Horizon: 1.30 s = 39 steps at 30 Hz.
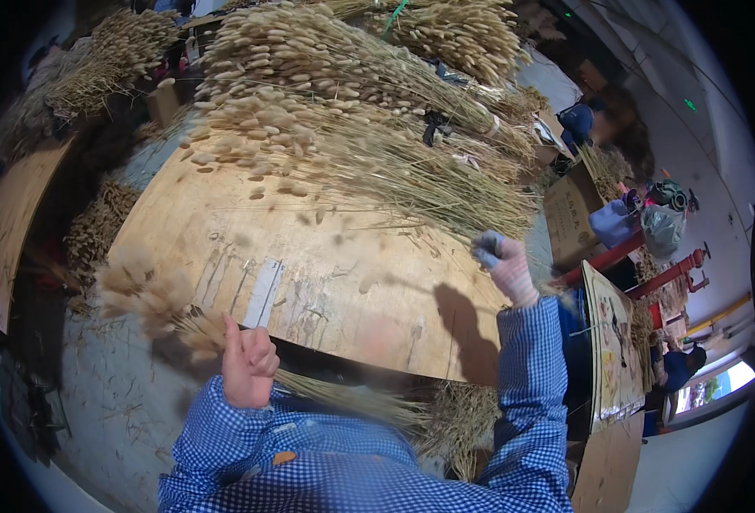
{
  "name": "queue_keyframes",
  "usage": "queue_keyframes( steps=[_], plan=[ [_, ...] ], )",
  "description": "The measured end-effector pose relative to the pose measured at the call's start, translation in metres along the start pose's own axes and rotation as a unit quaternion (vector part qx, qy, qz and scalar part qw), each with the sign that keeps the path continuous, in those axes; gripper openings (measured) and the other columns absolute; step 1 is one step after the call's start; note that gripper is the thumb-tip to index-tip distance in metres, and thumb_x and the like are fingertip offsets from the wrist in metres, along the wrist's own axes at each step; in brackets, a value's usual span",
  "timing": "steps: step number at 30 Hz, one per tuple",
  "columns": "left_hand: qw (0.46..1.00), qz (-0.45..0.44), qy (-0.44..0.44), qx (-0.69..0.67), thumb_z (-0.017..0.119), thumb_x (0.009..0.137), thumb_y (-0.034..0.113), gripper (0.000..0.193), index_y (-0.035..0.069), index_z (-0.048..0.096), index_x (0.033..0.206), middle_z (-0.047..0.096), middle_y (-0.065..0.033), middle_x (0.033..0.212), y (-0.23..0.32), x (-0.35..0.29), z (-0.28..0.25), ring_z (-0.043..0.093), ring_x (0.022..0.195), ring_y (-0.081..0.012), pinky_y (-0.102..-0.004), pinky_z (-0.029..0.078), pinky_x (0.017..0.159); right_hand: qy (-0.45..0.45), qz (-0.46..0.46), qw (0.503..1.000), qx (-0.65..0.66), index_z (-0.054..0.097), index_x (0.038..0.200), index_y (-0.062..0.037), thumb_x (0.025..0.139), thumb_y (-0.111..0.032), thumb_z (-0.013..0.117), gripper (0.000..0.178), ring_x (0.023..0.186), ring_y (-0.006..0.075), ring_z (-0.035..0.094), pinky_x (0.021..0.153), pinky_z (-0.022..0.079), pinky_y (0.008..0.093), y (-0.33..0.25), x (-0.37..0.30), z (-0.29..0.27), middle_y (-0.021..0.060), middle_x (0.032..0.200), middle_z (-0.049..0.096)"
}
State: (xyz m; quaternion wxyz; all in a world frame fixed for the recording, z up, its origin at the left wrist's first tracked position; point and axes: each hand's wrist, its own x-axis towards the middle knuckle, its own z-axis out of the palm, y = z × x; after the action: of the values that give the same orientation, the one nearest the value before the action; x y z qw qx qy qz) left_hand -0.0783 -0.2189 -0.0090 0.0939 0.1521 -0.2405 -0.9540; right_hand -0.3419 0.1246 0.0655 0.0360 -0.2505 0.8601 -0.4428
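Note:
My bare left hand is closed around a bunch of dried bunny-tail grass, held low at the table's near edge. Its fluffy heads fan out to the left, blurred. The stems run to the right in front of my body. Over the table's right side, my right hand wears a pale knitted glove with greyish fingertips. Its fingers are pinched on thin grass stems, hard to make out, at the stem ends of the pile. Blurred heads show left of it, and its shadow shows a thin stem with a head.
A large heap of dried bunny-tail grass covers the far part of the wooden table. Right of it stand a cardboard box, red pipes and hanging bags. Another person is at the far right.

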Motion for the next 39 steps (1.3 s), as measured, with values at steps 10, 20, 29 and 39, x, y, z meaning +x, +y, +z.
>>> queue_keyframes(
  steps=[10, 20, 29, 39],
  plan=[
    [1.0, -0.01, 0.005, 0.018, 0.023, 0.101, 0.053, 0.061, 0.015, 0.027, 0.054, 0.031, 0.0015, 0.053, -0.008, -0.008, 0.002, 0.019, 0.04, -0.0071, -0.0229, 0.016, 0.037, 0.008, 0.098, 0.992, -0.077, 0.066, 0.1, -0.0016, 0.083, -0.004, 0.066, 0.018, 0.082, 0.0154, 0.064, 0.075, 0.051, 0.028, 0.06, -0.067, 0.009, 0.009, 0.087, 0.069],
    [0.995, -0.005, 0.028, 0.091, 0.024, 0.099, 0.059, 0.064, 0.014, 0.031, 0.054, 0.026, 0.0036, 0.05, -0.012, -0.007, 0.009, 0.018, 0.04, -0.0064, -0.0227, 0.015, 0.038, -0.048, -0.066, 0.978, -0.191, 0.064, 0.11, -0.0042, 0.084, -0.028, 0.063, 0.035, 0.099, 0.0324, 0.062, 0.086, 0.05, 0.0386, -0.014, -0.026, 0.065, 0.0161, 0.106, 0.064],
    [0.994, 0.005, 0.015, 0.106, 0.025, 0.1, 0.058, 0.062, 0.014, 0.028, 0.055, 0.03, 0.0021, 0.055, -0.014, -0.005, 0.006, 0.02, 0.043, -0.0061, -0.0222, 0.016, 0.039, -0.119, -0.117, 0.885, -0.435, 0.063, 0.092, -0.0065, 0.081, -0.019, 0.062, 0.017, 0.088, 0.0345, 0.059, 0.074, 0.05, 0.0435, -0.03, 0.006, 0.127, 0.0131, 0.089, 0.061],
    [0.996, 0.0, -0.028, 0.079, 0.036, 0.102, 0.045, 0.045, 0.011, 0.045, 0.074, 0.038, 0.0028, 0.063, -0.024, 0.002, 0.015, 0.025, 0.046, -0.0039, -0.0181, 0.021, 0.041, -0.004, -0.109, 0.992, -0.056, 0.063, 0.099, -0.0054, 0.079, 0.001, 0.063, 0.021, 0.074, 0.0212, 0.065, 0.068, 0.052, 0.0279, -0.058, -0.014, 0.131, 0.0119, 0.083, 0.066]
  ],
)
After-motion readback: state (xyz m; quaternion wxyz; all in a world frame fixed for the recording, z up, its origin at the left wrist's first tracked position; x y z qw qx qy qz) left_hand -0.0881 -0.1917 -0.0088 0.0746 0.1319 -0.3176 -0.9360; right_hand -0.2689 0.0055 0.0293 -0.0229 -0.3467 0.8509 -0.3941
